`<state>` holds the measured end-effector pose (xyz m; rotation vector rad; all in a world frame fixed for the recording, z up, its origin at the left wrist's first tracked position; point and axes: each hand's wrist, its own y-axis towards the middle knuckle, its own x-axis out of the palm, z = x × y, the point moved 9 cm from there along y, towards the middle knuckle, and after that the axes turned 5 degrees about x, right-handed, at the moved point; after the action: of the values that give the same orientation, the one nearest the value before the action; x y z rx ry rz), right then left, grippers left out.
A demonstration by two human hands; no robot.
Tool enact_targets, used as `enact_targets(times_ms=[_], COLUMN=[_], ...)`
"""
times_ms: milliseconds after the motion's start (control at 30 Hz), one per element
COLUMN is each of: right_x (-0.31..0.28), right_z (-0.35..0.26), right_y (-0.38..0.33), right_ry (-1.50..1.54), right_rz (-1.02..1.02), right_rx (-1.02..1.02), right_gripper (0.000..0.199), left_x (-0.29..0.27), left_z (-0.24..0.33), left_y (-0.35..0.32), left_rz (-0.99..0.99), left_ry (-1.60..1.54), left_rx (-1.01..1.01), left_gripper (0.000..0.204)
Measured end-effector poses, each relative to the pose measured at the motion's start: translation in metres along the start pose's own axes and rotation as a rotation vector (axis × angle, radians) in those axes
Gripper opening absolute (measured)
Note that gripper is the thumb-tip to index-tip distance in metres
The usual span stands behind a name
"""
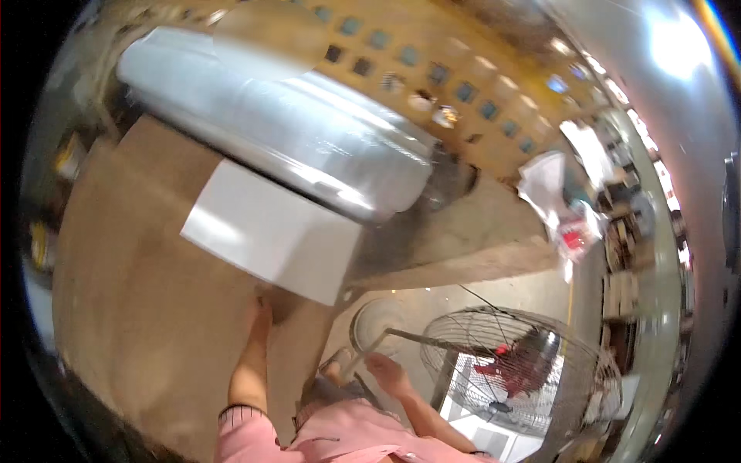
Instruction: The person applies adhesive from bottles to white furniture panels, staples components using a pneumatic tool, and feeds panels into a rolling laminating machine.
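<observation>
My left hand (261,310) is over the brown tabletop (147,285), just short of the near edge of a white rectangular sheet (270,231). Motion smears its fingers, so I cannot make out whether it touches the table. Beyond the sheet lies a long, thick roll (285,123) of shiny silvery or clear film. My right hand (390,376) hangs off the table's right side, in front of my body and close to a thin bent bar of the fan (525,370). Its fingers look partly curled; whether they touch the bar is unclear.
The fan's wire cage stands at lower right, with a round base (378,324) on the floor. Past the roll the table narrows into a brown wooden edge (471,262). White plastic bags (552,193) and shelves of stacked goods (621,293) line the right.
</observation>
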<state>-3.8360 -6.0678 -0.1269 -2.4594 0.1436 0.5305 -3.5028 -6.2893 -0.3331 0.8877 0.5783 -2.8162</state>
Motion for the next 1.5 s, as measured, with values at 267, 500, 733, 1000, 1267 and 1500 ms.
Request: enact_targets(times_ms=[267, 500, 733, 1000, 1267, 1500], right_x=[-0.03, 0.071, 0.035, -0.03, 0.019, -0.001], right_z=[-0.202, -0.063, 0.165, 0.425, 0.295, 0.287], right_y=[0.046, 0.009, -0.037, -0.074, -0.088, -0.002], right_ry=[0.082, -0.358, -0.104, 0.332, -0.116, 0.333], right_rz=[0.061, -0.325, -0.312, 0.096, -0.098, -0.03], right_rx=[-0.438, -0.662, -0.06, 0.251, 0.527, 0.466], right_gripper=[0.035, 0.046, 0.038, 0.042, 0.039, 0.039], left_x=[0.029, -0.009, 0.034, 0.027, 0.016, 0.014], left_z=[0.027, 0.079, 0.032, 0.023, 0.027, -0.005], left_y=[-0.132, -0.156, -0.153, -0.146, -0.152, -0.154], left_rz=[-0.034, -0.271, -0.364, -0.103, -0.263, -0.181], left_ry=[0.502, 0.406, 0.428, 0.491, 0.476, 0.298], left_rx=[0.582, 0.352, 0.475, 0.337, 0.269, 0.323], left_gripper=[0.049, 0.052, 0.054, 0.055, 0.048, 0.038])
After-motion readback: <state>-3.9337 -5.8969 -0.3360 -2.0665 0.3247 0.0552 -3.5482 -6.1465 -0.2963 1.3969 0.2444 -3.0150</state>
